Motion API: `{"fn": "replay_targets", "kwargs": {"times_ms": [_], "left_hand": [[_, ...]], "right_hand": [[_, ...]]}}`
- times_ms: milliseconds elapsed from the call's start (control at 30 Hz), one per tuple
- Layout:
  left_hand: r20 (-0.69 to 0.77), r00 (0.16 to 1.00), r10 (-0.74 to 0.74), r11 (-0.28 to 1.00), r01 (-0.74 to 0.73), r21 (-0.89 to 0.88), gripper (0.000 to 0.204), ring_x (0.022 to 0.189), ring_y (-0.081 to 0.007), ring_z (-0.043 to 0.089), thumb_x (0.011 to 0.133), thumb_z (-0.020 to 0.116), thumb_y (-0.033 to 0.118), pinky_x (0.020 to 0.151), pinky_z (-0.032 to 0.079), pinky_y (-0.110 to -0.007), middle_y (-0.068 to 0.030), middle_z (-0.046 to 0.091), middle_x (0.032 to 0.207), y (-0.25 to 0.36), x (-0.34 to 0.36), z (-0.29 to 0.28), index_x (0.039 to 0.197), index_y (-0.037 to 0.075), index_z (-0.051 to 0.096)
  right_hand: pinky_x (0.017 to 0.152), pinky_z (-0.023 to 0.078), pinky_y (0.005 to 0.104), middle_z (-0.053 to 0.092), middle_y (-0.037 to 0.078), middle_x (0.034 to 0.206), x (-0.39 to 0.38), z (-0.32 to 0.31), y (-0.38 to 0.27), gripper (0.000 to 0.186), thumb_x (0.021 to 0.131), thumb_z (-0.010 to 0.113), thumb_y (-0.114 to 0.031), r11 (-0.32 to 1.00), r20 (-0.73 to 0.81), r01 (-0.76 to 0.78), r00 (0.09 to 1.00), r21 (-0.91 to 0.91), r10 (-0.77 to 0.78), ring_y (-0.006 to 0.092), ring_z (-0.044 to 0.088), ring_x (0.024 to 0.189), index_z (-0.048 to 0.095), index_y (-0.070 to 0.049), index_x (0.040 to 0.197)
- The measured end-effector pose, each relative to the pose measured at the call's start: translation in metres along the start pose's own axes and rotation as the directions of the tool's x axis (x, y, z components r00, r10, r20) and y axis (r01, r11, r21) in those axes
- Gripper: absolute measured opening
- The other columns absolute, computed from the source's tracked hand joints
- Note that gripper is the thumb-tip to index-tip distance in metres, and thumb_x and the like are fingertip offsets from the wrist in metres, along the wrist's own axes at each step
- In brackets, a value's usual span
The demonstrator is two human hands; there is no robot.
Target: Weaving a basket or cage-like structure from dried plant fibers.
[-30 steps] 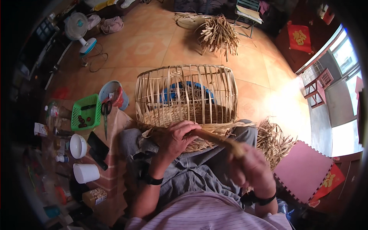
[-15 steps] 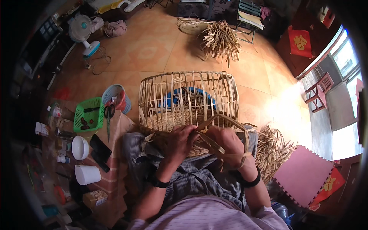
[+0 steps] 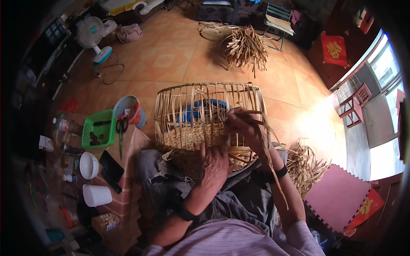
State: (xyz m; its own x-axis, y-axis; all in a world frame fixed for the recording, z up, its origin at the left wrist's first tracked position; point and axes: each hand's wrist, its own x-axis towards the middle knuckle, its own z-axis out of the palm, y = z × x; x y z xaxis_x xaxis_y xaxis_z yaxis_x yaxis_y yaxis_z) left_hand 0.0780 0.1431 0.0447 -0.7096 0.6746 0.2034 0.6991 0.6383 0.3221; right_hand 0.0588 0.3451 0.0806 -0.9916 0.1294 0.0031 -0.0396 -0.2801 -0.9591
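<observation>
A half-woven bamboo basket (image 3: 205, 112) with upright ribs rests on my lap. My left hand (image 3: 215, 164) lies flat against its woven lower wall, fingers pressed on the weave. My right hand (image 3: 244, 124) is raised at the basket's right side, pinching a long flat bamboo strip (image 3: 270, 158) that trails down past my right forearm. A blue object (image 3: 204, 108) shows inside the basket through the ribs.
A pile of bamboo strips (image 3: 246, 48) lies on the tiled floor behind; more strips (image 3: 306, 166) lie at my right by a pink foam mat (image 3: 339, 197). At my left are a green basket (image 3: 99, 129), scissors (image 3: 121, 129), white cups (image 3: 96, 195), and a fan (image 3: 94, 34).
My right hand has lifted from the lap up to the basket's right ribs, drawing the strip with it. My left hand has slid onto the basket's lower wall.
</observation>
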Motion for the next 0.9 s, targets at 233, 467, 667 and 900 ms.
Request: {"fn": "replay_targets", "kwargs": {"times_ms": [233,467,667,900], "left_hand": [[0.157,0.986,-0.052,0.972,0.014,0.236,0.089,0.119,-0.0309,0.062,0.091,0.084,0.047,0.121,0.041,-0.055,-0.0168,0.063,0.119,0.007,0.003,0.005,0.158,-0.002,0.053],[0.065,0.955,0.289,0.788,-0.276,0.551,0.048,0.147,-0.0441,0.053,0.106,0.052,0.020,0.136,0.027,-0.067,-0.0231,0.059,0.155,-0.013,-0.039,0.005,0.148,0.000,0.065],[-0.022,0.988,0.153,0.988,-0.153,-0.007,0.066,0.143,-0.0457,0.056,0.109,0.065,0.042,0.131,0.034,-0.061,-0.0279,0.063,0.152,-0.028,-0.028,0.035,0.156,-0.004,0.057],[0.005,0.979,0.203,0.977,-0.203,0.059,0.069,0.141,-0.0476,0.058,0.103,0.070,0.036,0.125,0.038,-0.062,-0.0305,0.062,0.147,-0.033,-0.014,0.037,0.156,-0.005,0.054]], "right_hand": [[0.081,0.060,0.0394,0.071,0.012,0.094,-0.011,0.000,0.000,0.028,0.111,0.066,-0.022,0.795,0.137,0.175,0.984,-0.581,-0.116,0.0239,0.075,0.089,0.070,0.004,0.120],[0.066,0.054,0.0544,0.068,0.020,0.074,-0.010,0.014,0.033,0.014,0.094,0.072,-0.018,0.118,0.210,0.253,0.934,-0.960,-0.289,0.0456,0.071,0.074,0.070,-0.005,0.088],[0.066,0.056,0.0512,0.072,0.022,0.080,-0.008,0.013,0.032,0.014,0.094,0.075,-0.017,0.198,0.121,0.171,0.962,-0.965,-0.243,0.0443,0.073,0.076,0.071,-0.005,0.100],[0.067,0.055,0.0322,0.072,0.005,0.095,-0.049,0.004,0.015,0.043,0.104,0.077,-0.007,0.700,-0.047,0.046,0.993,-0.713,-0.113,0.0119,0.071,0.079,0.061,-0.010,0.145]]}}
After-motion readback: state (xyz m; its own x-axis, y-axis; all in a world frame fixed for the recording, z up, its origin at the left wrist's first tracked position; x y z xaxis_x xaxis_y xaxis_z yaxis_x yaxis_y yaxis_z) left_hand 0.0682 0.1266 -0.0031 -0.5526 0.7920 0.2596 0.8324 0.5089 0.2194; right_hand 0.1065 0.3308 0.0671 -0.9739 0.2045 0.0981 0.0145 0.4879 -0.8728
